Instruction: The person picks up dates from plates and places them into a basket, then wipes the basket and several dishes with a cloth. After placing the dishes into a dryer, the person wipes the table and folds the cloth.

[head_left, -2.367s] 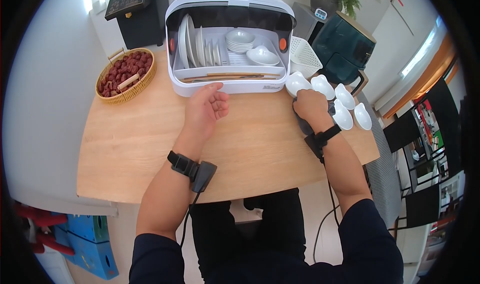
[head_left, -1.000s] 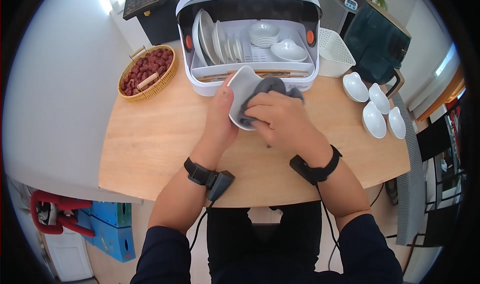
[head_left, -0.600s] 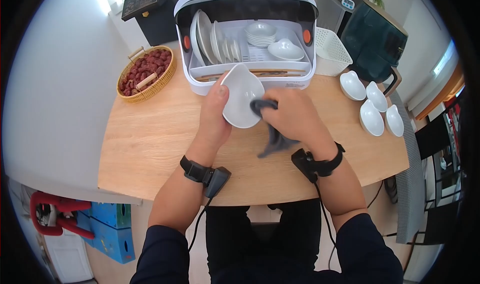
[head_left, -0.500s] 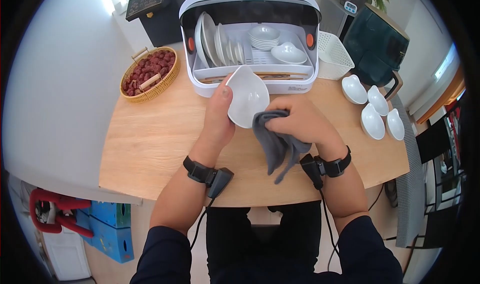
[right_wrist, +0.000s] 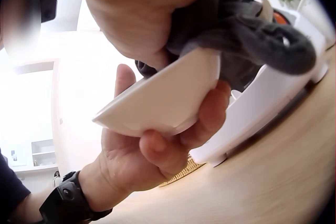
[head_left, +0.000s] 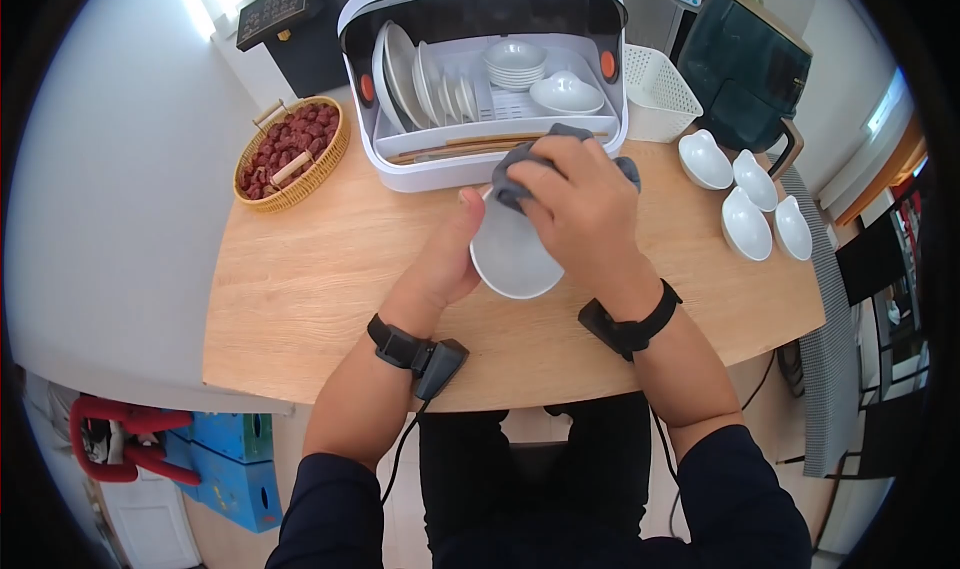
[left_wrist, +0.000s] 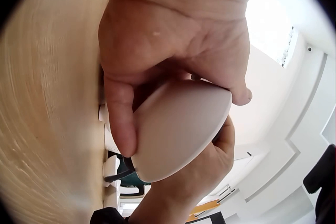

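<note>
Above the wooden table, a white bowl (head_left: pixel 515 249) is held by the left hand (head_left: pixel 447 254), its thumb at the rim and its fingers under the outside. The right hand (head_left: pixel 590 204) grips a dark grey cloth (head_left: pixel 515 174) and presses it on the bowl's far edge. From the left wrist view, the underside of the bowl (left_wrist: pixel 181 127) hides most of the cloth. In the right wrist view the left fingers (right_wrist: pixel 155 148) curl beneath the bowl (right_wrist: pixel 163 98), and the cloth (right_wrist: pixel 236 35) bunches over its rim.
A white dish cabinet (head_left: pixel 430 177) with plates, bowls and chopsticks stands open behind the hands. Several white bowls (head_left: pixel 746 225) sit at the right, near a white basket (head_left: pixel 655 104) and a dark green appliance (head_left: pixel 745 64). A wicker basket (head_left: pixel 300 187) of red fruit is at the left.
The right hand took a bowl from the group at the right, and the left hand now holds it. Most recently the cloth moved from the near right side of the bowl to its far edge.
</note>
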Available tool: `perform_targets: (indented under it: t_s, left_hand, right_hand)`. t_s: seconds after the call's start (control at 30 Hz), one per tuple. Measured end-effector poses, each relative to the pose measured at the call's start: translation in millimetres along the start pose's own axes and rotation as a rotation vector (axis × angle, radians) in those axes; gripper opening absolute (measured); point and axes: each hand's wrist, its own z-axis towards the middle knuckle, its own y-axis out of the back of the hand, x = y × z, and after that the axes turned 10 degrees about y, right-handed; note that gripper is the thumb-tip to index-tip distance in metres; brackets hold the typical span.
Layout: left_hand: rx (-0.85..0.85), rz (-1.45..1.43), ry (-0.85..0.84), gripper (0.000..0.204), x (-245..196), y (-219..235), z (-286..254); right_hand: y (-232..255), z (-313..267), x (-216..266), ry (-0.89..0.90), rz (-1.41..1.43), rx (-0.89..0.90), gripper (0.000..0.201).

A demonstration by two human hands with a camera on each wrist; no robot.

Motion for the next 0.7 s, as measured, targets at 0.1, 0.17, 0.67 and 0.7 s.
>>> perform_targets:
  t_s: [0.1,0.17,0.67,0.7]
  left_hand:
    - [-0.078,0.001,-0.111,0.091,-7.6,-2.3,-0.2]
    - [-0.056,-0.012,-0.146,0.092,-13.7,0.7,1.7]
    - [-0.078,0.039,-0.163,0.088,-9.7,-14.1,2.3]
    - [-0.07,0.097,-0.214,0.087,-11.5,-13.7,3.7]
  right_hand:
    - [-0.8,-8.1,-10.6,-0.154,-0.001,-0.061,0.023]
    - [2.1,-14.6,-13.6,-0.345,0.019,0.026,0.024]
    - [4.3,-3.9,11.5,-0.425,0.789,0.461,0.018]
    - [3.2,-7.6,10.0,-0.232,0.591,0.522,0.019]
